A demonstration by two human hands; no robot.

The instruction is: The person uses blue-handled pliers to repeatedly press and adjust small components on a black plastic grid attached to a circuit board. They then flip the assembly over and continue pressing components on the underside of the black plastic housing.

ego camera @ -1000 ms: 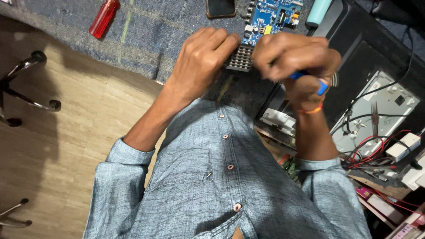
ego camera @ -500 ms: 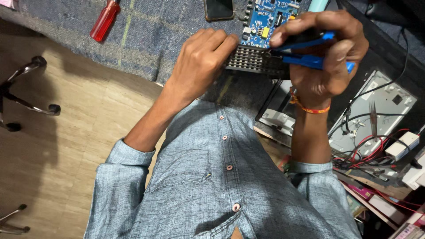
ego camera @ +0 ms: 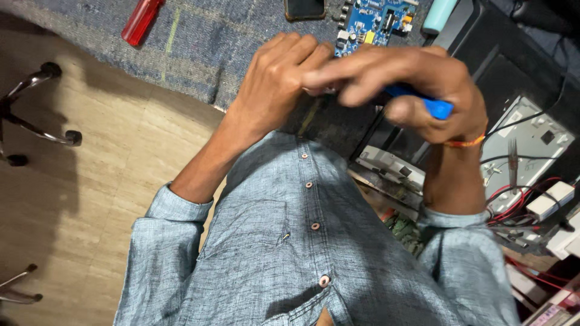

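Circuit board [ego camera: 376, 24] partly hidden behind hands; right hand [ego camera: 417, 90] grip clamps blue tool [ego camera: 430, 106]; left hand [ego camera: 275, 84] grip unclear.

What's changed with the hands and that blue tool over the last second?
The right hand swung across with the blue-handled tool; its fingers now reach over to the left hand, hiding the near edge of the blue circuit board that showed before. The left hand stayed on the board; the tool stayed gripped. The red lighter and phone lie unmoved.
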